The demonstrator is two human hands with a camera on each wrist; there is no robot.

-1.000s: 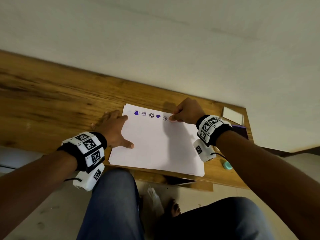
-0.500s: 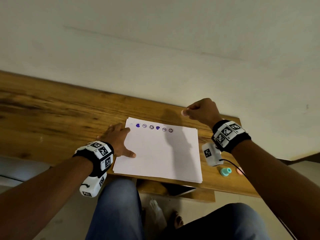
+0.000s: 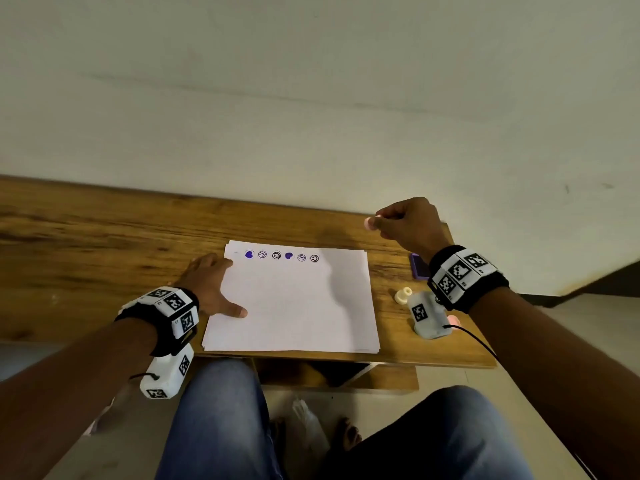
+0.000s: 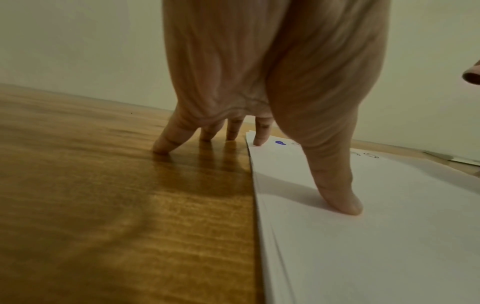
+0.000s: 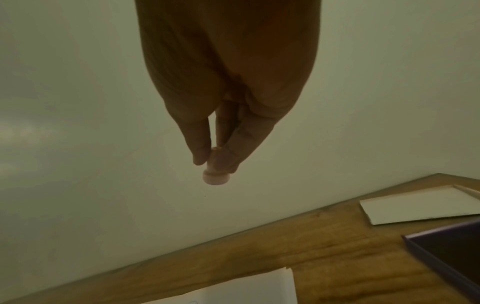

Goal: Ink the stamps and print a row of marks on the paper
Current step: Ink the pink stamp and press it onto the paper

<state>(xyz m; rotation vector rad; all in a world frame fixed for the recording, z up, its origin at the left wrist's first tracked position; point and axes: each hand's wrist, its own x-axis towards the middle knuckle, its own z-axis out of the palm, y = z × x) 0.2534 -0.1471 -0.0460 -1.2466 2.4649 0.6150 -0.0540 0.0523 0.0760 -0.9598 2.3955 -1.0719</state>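
A stack of white paper [image 3: 294, 306] lies on the wooden desk [image 3: 104, 244], with a row of several purple and black marks [image 3: 280, 255] along its far edge. My left hand [image 3: 211, 285] lies flat at the paper's left edge; its thumb [image 4: 340, 197] and one fingertip press the sheet [image 4: 376, 236]. My right hand [image 3: 408, 223] is raised above the desk's far right and pinches a small pink stamp [image 3: 369, 223], which hangs face down from the fingertips [image 5: 216, 176]. A purple ink pad [image 3: 417, 266] lies under that wrist, right of the paper.
A cream stamp [image 3: 402, 294] and a pink one [image 3: 453, 319] stand on the desk right of the paper, near the wrist camera. A white card [image 5: 420, 203] lies beyond the ink pad [image 5: 451, 253]. A pale wall [image 3: 311, 98] backs the desk.
My right hand has lifted the pink stamp off the paper and carried it up and right, leaving a new smiley mark at the row's right end. The left hand has stayed put.
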